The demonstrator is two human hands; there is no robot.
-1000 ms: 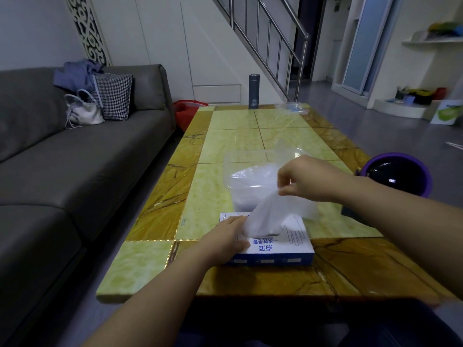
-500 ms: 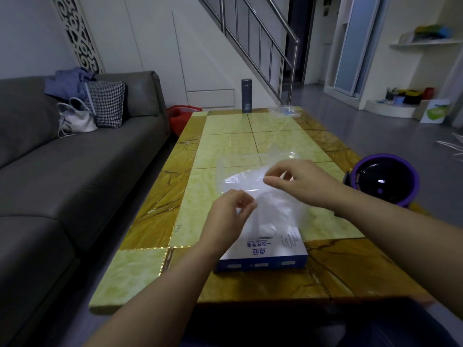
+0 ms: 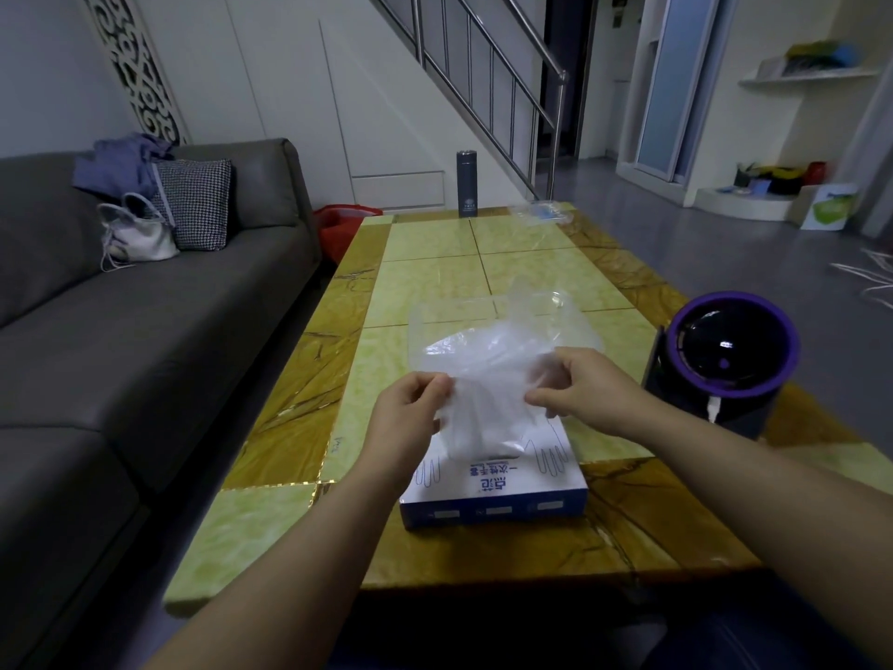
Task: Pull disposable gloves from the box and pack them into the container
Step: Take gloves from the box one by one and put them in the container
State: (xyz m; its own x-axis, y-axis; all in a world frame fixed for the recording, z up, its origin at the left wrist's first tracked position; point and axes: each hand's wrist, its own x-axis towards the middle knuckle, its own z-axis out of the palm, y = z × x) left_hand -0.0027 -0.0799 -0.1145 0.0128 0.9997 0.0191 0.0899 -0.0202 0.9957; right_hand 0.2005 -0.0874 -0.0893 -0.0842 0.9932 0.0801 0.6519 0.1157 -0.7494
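A white and blue glove box (image 3: 502,486) lies flat near the front edge of the yellow tiled table (image 3: 435,273). A thin clear disposable glove (image 3: 488,408) hangs above the box, stretched between both hands. My left hand (image 3: 410,413) pinches its left edge and my right hand (image 3: 580,389) pinches its right edge. Just behind the hands stands a clear plastic container (image 3: 502,326) with several clear gloves inside; its lower part is hidden by the glove and hands.
A dark bin with a purple rim (image 3: 729,355) stands at the table's right side. A grey flask (image 3: 467,190) and a clear packet (image 3: 543,212) sit at the far end. A grey sofa (image 3: 145,307) runs along the left.
My left hand left the box top and took the glove's left edge. The glove has come up out of the box and is now spread between both hands.
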